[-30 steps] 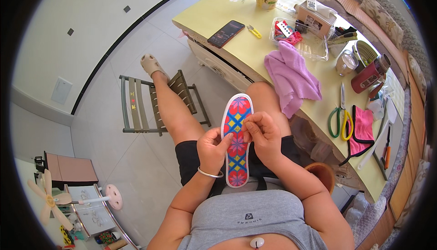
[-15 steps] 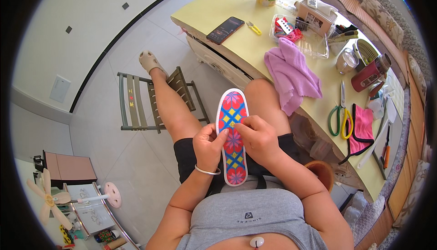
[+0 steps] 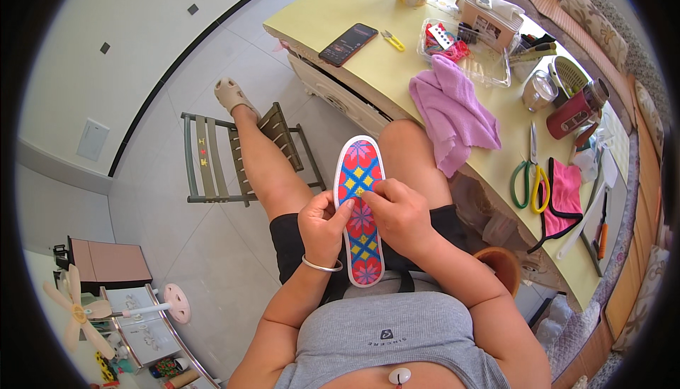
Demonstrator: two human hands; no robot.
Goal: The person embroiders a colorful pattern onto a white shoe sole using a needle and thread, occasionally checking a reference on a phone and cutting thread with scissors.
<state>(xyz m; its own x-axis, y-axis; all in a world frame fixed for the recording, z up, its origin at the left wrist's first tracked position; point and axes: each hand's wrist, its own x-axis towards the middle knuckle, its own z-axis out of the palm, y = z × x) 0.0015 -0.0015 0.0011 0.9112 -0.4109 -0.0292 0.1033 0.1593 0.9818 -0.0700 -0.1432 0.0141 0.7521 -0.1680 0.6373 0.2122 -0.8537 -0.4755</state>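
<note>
An embroidered insole [image 3: 365,244], white-edged with a red, blue, yellow and pink pattern, stands lengthwise above my lap. My left hand [image 3: 323,227] grips its left edge, thumb lying on the patterned face and the other fingers curled behind. On the right side, my right hand [image 3: 399,212] has its thumb and index finger pinched together against the face, near a small yellow patch at mid-length. Whatever is between those fingertips is too small to make out. The thumb tips of both hands are close to each other.
A table at the right bears a purple cloth [image 3: 453,109], scissors [image 3: 530,180], a pink cloth piece [image 3: 564,194], a phone [image 3: 348,44], yellow snips [image 3: 394,40], a clear tray [image 3: 489,70] with threads and a maroon flask [image 3: 577,110]. A folding stool [image 3: 210,159] stands left of my leg.
The view has shifted very slightly. Both hands keep their places on the insole, with no clear movement of the fingers.
</note>
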